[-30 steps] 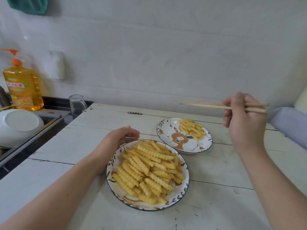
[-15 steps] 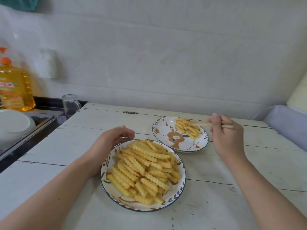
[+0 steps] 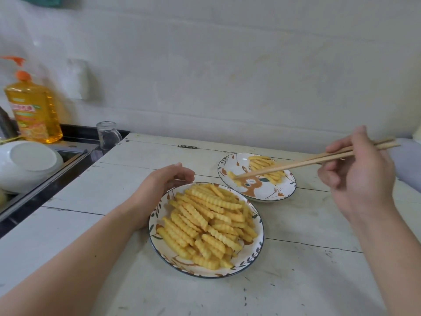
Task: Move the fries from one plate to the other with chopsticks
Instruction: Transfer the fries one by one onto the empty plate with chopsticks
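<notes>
Two chopsticks (tips over fries)

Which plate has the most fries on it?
The near plate beside the left hand: heaped with fries. The far plate holds only a few.

You face a pale, scuffed wall behind a whitewashed plank table with dark seams and chipped paint. To your left a dark-rimmed sink holds an upturned white bowl, with an orange soap bottle and a clear glass near the wall. Soft, even light fills the room.
</notes>
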